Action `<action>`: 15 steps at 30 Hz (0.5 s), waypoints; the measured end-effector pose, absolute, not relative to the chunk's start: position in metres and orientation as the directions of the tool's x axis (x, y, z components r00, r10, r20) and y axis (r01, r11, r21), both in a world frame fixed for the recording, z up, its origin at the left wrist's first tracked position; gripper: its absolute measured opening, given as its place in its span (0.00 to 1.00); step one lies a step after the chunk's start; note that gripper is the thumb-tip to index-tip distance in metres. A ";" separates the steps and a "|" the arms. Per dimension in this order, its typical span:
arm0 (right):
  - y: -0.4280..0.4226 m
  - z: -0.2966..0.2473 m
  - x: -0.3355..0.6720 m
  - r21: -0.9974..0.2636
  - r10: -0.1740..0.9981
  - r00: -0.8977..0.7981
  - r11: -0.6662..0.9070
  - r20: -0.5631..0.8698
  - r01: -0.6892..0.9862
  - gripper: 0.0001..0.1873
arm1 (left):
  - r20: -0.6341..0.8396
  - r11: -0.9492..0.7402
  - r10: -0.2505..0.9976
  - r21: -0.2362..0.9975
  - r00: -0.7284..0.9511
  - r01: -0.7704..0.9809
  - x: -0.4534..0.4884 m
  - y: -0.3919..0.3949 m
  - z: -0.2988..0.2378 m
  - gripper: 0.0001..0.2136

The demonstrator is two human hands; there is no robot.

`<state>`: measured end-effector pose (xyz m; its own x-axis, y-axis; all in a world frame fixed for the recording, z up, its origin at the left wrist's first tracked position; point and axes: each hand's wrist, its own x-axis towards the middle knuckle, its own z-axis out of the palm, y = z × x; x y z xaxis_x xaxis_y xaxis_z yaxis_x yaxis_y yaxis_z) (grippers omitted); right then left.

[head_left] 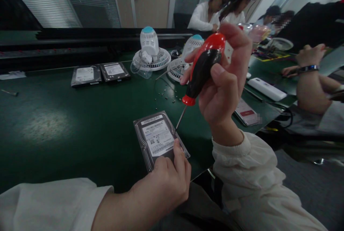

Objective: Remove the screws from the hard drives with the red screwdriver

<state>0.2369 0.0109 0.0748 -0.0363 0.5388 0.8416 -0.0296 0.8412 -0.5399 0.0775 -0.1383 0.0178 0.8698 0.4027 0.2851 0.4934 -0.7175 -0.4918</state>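
Note:
A hard drive [157,134] with a white label lies label-up on the green table, tilted in my view. Over its near edge is my left hand [172,177], index finger stretched onto the drive beside the label and the other fingers curled at the edge; the thumb is hidden. Raised above the drive, my right hand [224,80] is closed around the red and black handle of a screwdriver [202,70]. The thin shaft slants down, its tip meeting the drive's right side just beyond my left index finger. Whether a screw sits under the tip, I cannot tell.
Several small screws [166,97] lie scattered beyond the drive. Two more hard drives [86,75] rest at the back left. White fans [150,50] stand at the back middle. To the right are a phone [245,112], a white case [267,88] and a neighbouring person's arm [309,77].

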 end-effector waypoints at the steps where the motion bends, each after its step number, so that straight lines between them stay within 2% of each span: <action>1: 0.011 0.075 0.235 -0.517 0.517 -0.035 0.850 0.855 -0.102 0.22 | 0.285 -0.718 0.400 -0.492 0.871 0.492 0.077 -0.139 0.017 0.17; 4: 0.009 0.077 0.231 -0.491 0.494 -0.044 0.842 0.868 -0.222 0.16 | 0.305 -0.716 0.398 -0.486 0.865 0.501 0.077 -0.139 0.016 0.17; 9: 0.002 0.080 0.225 -0.468 0.472 -0.011 0.869 0.881 -0.163 0.25 | 0.292 -0.726 0.398 -0.479 0.870 0.493 0.077 -0.139 0.018 0.16; 15: 0.008 0.076 0.234 -0.473 0.476 -0.009 0.871 0.879 -0.133 0.18 | 0.366 -0.760 0.411 -0.370 0.835 0.535 0.074 -0.133 0.021 0.15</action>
